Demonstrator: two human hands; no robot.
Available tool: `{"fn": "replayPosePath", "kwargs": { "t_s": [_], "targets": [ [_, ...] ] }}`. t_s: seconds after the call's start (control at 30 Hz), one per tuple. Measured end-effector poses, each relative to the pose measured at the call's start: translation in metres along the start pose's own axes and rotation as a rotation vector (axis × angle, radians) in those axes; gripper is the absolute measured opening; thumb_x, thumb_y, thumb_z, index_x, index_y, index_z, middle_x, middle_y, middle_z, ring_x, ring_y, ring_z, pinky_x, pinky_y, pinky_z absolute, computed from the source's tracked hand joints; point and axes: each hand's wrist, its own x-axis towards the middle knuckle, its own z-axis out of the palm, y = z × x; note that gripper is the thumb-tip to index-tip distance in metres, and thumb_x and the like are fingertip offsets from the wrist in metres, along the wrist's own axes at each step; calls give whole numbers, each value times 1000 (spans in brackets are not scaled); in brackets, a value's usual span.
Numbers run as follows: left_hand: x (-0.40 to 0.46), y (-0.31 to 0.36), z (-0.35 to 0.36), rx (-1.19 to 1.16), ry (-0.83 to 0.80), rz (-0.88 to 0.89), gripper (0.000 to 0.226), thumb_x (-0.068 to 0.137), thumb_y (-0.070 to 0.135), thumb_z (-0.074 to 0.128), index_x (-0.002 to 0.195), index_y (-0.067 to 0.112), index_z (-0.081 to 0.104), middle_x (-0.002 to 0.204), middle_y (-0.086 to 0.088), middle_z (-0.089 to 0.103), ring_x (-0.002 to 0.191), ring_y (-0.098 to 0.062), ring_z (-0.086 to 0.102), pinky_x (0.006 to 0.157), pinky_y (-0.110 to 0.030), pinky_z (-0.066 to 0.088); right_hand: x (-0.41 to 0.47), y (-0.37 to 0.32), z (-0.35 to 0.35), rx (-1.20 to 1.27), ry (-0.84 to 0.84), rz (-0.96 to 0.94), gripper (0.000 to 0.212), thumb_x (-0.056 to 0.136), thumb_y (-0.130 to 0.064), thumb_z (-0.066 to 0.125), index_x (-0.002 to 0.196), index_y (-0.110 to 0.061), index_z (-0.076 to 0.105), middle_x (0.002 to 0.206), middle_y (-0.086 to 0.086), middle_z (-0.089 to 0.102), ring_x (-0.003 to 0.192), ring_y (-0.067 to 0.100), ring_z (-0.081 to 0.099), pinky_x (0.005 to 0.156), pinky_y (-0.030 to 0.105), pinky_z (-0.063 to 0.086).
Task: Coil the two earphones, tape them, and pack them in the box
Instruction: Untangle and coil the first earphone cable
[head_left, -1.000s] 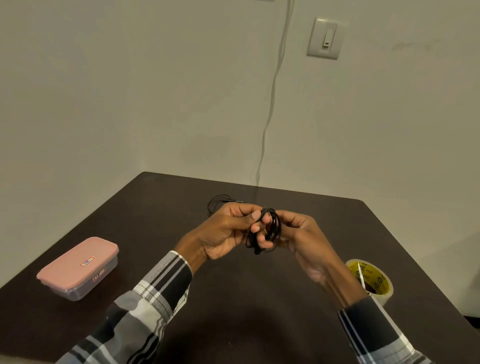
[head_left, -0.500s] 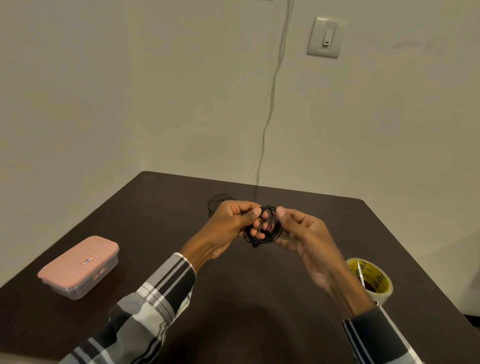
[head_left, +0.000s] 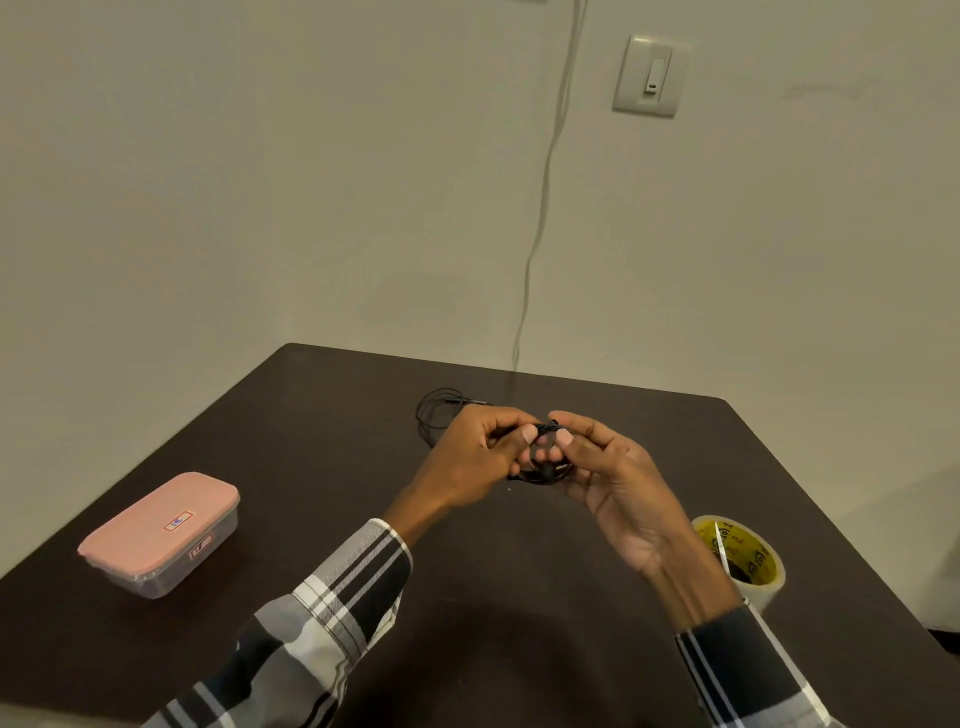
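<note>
Both hands meet above the middle of the dark desk (head_left: 322, 447), the left hand (head_left: 475, 454) and the right hand (head_left: 618, 488) each pinching the black coiled earphone (head_left: 545, 470) between thumb and curled fingers. Judging by this, the first coil is formed but not taped. The second earphone (head_left: 439, 410) lies loose near the far edge, not neatly coiled. The tape roll (head_left: 748, 558) waits by the right edge, and the pink-lidded box (head_left: 161, 530) sits shut near the left edge — taping and packing remain. Plain walls meet behind the desk's far corner; a switch (head_left: 649, 75) and a thin wall cable (head_left: 545, 176) are visible.
</note>
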Motion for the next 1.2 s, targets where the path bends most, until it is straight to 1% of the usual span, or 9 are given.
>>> {"fn": "replayPosePath", "kwargs": {
  "t_s": [0.23, 0.33, 0.47, 0.67, 0.8, 0.87, 0.93, 1.0, 1.2],
  "targets": [
    [1, -2, 4, -33, 67, -35, 20, 100, 11, 52, 96, 10, 71, 70, 0, 63, 63, -9, 58, 65, -25, 50, 2, 0, 0, 78, -18, -3, 41, 84, -3, 65, 125, -6, 63, 87, 9, 71, 73, 15, 66, 70, 26, 58],
    [0, -1, 5, -33, 101, -45, 20, 99, 11, 52, 98, 6, 71, 68, 2, 63, 61, -7, 59, 64, -22, 51, 1, 0, 1, 17, -4, -36, 44, 78, -1, 72, 121, -7, 65, 97, 13, 74, 77, 16, 69, 72, 27, 58],
    [-2, -2, 7, 18, 143, -47, 21, 99, 10, 52, 97, 5, 72, 67, 4, 63, 60, -6, 58, 63, -20, 50, -2, 3, 1, -271, 107, -105, 36, 80, 4, 74, 113, -10, 70, 100, 13, 77, 89, 22, 72, 70, 31, 54],
    [-3, -1, 12, 184, 116, 46, 20, 99, 11, 53, 100, 7, 72, 71, -3, 66, 64, -13, 61, 67, -35, 53, 1, 3, 2, -352, 110, -85, 26, 86, 7, 64, 104, -8, 73, 88, 10, 76, 90, 27, 73, 86, 43, 56],
    [-2, 0, 10, 238, 107, 83, 20, 99, 14, 53, 101, 9, 72, 71, 5, 64, 67, -9, 62, 67, -33, 52, 3, 1, 1, -325, 73, -27, 31, 86, 8, 51, 104, -5, 72, 73, 8, 69, 76, 19, 68, 73, 35, 51],
    [-2, 2, 10, 247, 93, 111, 19, 99, 14, 54, 101, 10, 72, 72, 7, 64, 68, -5, 61, 66, -28, 52, 4, 2, 1, -327, 64, -36, 27, 87, 2, 54, 103, -7, 74, 69, 8, 65, 72, 18, 62, 67, 32, 45],
    [-2, 4, 11, 239, 97, 132, 19, 98, 12, 54, 99, 9, 72, 74, 4, 66, 68, -7, 62, 65, -29, 52, 5, 2, 1, -340, 76, -79, 19, 88, -4, 66, 105, -10, 73, 78, 12, 71, 74, 20, 62, 67, 31, 45],
    [0, 4, 10, 213, 120, 122, 19, 98, 10, 53, 98, 7, 72, 74, -2, 67, 66, -13, 62, 65, -36, 53, 7, 4, 1, -340, 113, -137, 24, 87, -7, 72, 110, -12, 71, 93, 18, 74, 81, 20, 69, 70, 29, 51],
    [2, 6, 6, 171, 132, 104, 19, 99, 11, 53, 98, 7, 71, 72, -5, 66, 64, -5, 59, 68, -35, 53, 8, 2, 2, -240, 89, -201, 33, 87, 5, 67, 115, -13, 70, 102, 5, 66, 78, 14, 69, 73, 25, 58]
  ]
}}
